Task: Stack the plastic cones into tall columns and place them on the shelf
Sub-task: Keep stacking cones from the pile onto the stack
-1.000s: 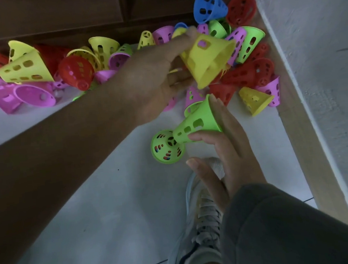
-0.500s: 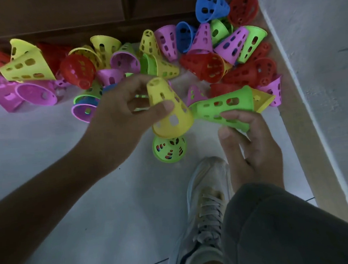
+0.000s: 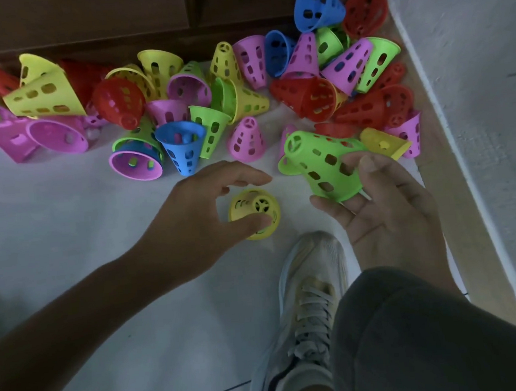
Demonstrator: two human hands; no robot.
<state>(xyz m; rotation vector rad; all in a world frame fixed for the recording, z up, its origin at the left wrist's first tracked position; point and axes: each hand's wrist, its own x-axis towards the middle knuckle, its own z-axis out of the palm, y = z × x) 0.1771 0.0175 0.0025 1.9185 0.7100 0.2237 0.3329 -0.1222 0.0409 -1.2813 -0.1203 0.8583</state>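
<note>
So the yellow cone [image 3: 254, 213] is standing upright on the floor [image 3: 106, 244], narrow end up, right in front of my shoe [image 3: 309, 311]. My left hand [image 3: 197, 218] is curved over it, thumb touching its near side, the other fingers loose and arched just above the top, not really clamped on it. My right hand [image 3: 387, 213] has the green cone [image 3: 322, 162] tipped on its side, narrow tip pointing left, thumb on top and fingers curled under the wide rim. Past both hands is the big messy pile of cones [image 3: 241, 82], pink, red, blue, green and yellow, all lying against the dark wooden cabinet [image 3: 82, 21]. Wall [image 3: 473, 85] is off to my right.
</note>
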